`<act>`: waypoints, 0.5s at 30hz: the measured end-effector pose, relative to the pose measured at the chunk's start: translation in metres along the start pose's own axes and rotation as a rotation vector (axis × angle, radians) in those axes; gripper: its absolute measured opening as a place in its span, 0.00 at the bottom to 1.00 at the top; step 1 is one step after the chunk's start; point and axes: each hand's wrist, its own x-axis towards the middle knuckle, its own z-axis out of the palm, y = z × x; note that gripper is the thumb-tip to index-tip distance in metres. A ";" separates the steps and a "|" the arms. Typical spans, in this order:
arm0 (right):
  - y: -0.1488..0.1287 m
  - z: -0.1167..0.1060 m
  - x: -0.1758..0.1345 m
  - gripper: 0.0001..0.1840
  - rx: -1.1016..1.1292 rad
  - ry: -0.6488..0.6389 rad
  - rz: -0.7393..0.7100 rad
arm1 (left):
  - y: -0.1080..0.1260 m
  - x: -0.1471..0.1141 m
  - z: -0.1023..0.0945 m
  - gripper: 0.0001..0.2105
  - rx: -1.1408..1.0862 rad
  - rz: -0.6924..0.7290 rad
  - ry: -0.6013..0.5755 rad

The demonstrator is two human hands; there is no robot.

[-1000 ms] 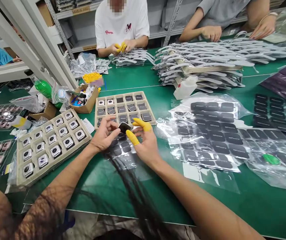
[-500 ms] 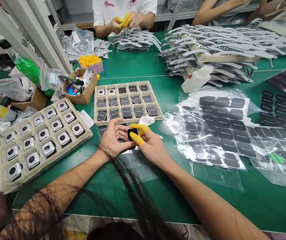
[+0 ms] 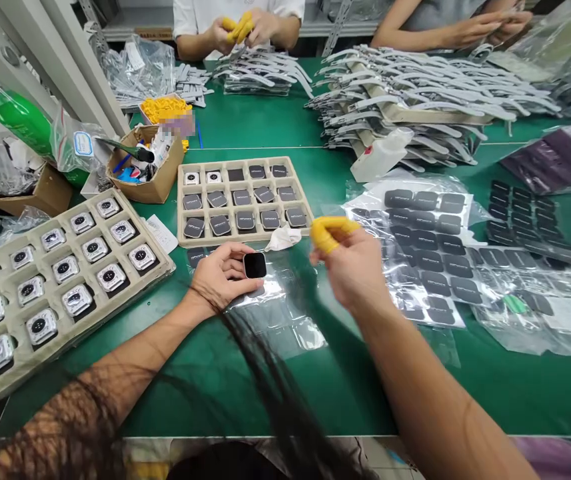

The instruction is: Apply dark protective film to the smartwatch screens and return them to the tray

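Watch body [image 3: 254,265], blk. screen twd. wearer, is gripped btw. thumb & fingers of left hand [image 3: 220,277], just on near side of mid. tray [image 3: 238,235]. Right hand [image 3: 358,270], w/ yellow finger covers [image 3: 332,227], is off that tray's near right corner, fingertips pinched; can't tell if they hold anything. Dark label sheet [image 3: 432,260] lies to tray's right.

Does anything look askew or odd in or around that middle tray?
Yes: some labelled dark squares sit twisted in the middle tray, while others lie straighter. A crumpled white scrap at its near edge also looks out of place.
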 end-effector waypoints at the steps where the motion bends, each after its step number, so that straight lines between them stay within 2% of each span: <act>1: 0.002 -0.013 0.011 0.21 -0.124 0.049 0.056 | 0.000 0.001 -0.001 0.32 -0.005 0.007 0.005; 3: 0.009 -0.029 0.024 0.21 -0.504 0.137 0.093 | 0.000 0.003 -0.002 0.32 0.003 0.012 -0.001; 5: 0.016 -0.027 0.026 0.20 -0.773 0.214 0.003 | -0.001 0.004 -0.002 0.32 0.016 0.016 -0.011; 6: 0.019 -0.020 0.023 0.20 -0.810 0.233 -0.069 | -0.001 0.004 -0.002 0.32 0.021 0.019 -0.011; 8: 0.024 0.000 0.017 0.19 -0.763 0.175 -0.184 | 0.000 0.003 -0.001 0.31 0.024 0.027 -0.003; 10: 0.025 0.016 0.013 0.15 -0.697 0.060 -0.206 | 0.001 0.002 -0.001 0.31 0.033 0.027 0.000; 13: 0.019 0.022 0.009 0.08 -0.570 -0.034 -0.230 | 0.005 0.001 0.000 0.31 0.055 0.014 0.009; 15: 0.013 0.021 0.002 0.06 -0.457 -0.129 -0.335 | 0.007 0.001 0.000 0.31 0.055 -0.005 0.013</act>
